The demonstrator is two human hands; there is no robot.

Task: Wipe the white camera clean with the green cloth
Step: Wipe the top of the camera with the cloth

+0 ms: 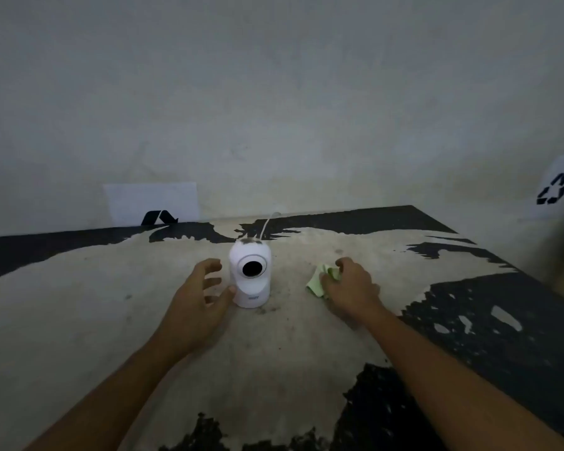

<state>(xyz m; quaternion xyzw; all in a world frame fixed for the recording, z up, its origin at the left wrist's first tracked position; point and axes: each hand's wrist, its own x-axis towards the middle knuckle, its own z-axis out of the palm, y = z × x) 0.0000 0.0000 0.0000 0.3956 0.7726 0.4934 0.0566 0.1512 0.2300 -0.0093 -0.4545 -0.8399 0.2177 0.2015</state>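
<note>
A white camera (250, 281) with a round black lens stands upright on the worn table (79, 320), dark specks on its top. My left hand (197, 301) is just to its left, fingers spread, thumb touching the camera's lower left side. To the right, the crumpled green cloth (318, 281) lies on the table, and my right hand (350, 288) rests on it with fingers curled over it.
A thin white cable (267, 222) runs from behind the camera toward the wall. A white paper (150, 203) with a black mark leans on the wall at the back left. Another paper (554, 190) with a recycling symbol is at the right. The table's edge runs diagonally at right.
</note>
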